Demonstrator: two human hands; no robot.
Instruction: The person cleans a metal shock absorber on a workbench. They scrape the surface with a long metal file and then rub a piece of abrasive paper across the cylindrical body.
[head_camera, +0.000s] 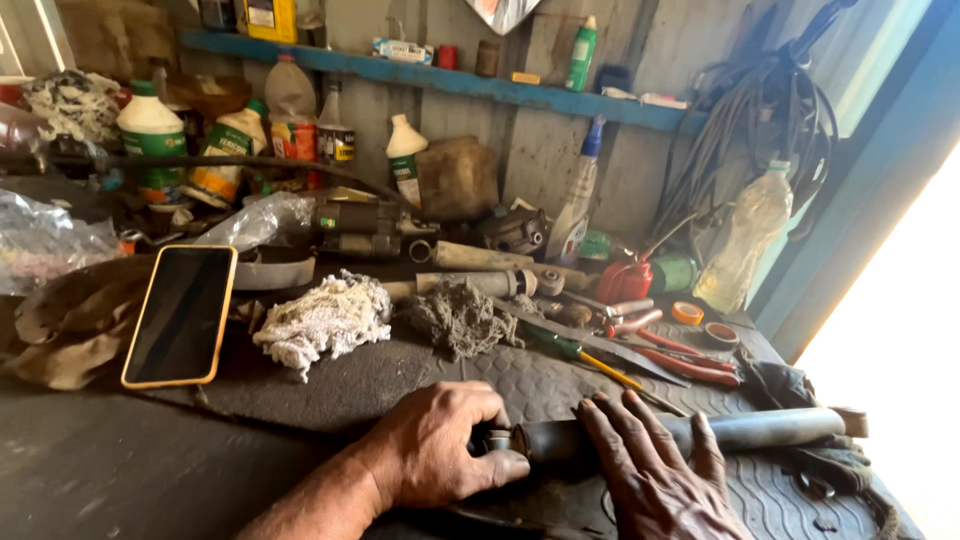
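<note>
A long grey metal shaft (770, 428) lies across a dark rubber mat (350, 385) at the near edge of the workbench. My left hand (440, 445) is closed around the shaft's left end, thumb pressing its small fitting. My right hand (650, 470) rests flat on the middle of the shaft, fingers spread and pointing away from me. The shaft's right end pokes out past my right hand toward the bench's right edge.
A phone in an orange case (182, 315) lies face up at left. A white rag (325, 320) and a grey rag (460, 318) sit mid-bench. Red-handled pliers (685, 362), a screwdriver (590, 362), tape rolls, bottles and greasy parts crowd the back. Cables hang at upper right.
</note>
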